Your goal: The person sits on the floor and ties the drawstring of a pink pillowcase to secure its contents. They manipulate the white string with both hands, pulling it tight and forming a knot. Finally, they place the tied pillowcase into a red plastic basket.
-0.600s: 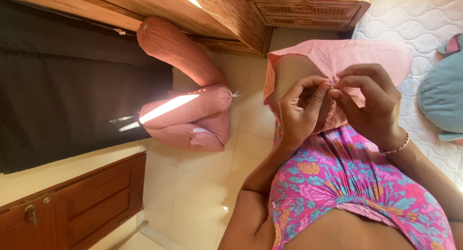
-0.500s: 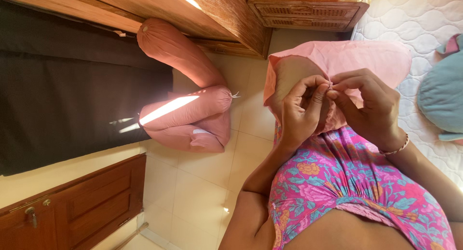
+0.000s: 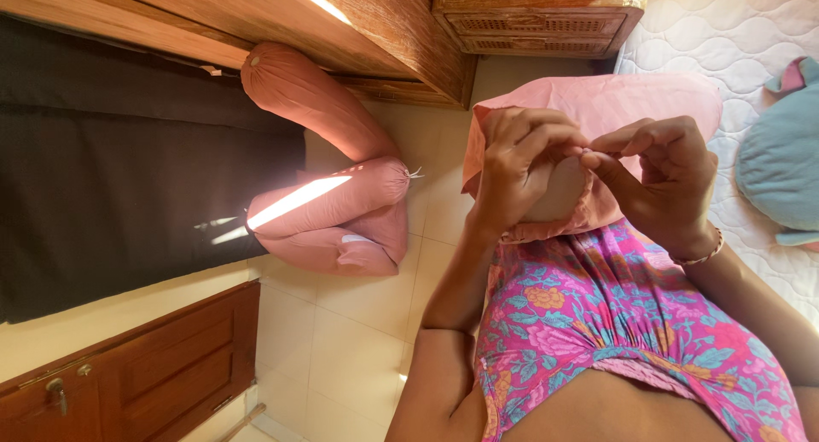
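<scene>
Both hands pinch the open end of a pink cloth pillowcase.
Left hand and right hand meet fingertip to fingertip, clamped on its edge; pink bolsters lie at nine o'clock.

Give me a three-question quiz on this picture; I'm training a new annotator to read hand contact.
1. True or false: both hands pinch the edge of the pink pillowcase.
2. Where do the bolsters lie: A on the mattress, B on the tiled floor, C in the cabinet?
3. What does the right hand wear at the wrist?

Key: 1 true, the left hand too. 2 B. 3 a bracelet.
</scene>
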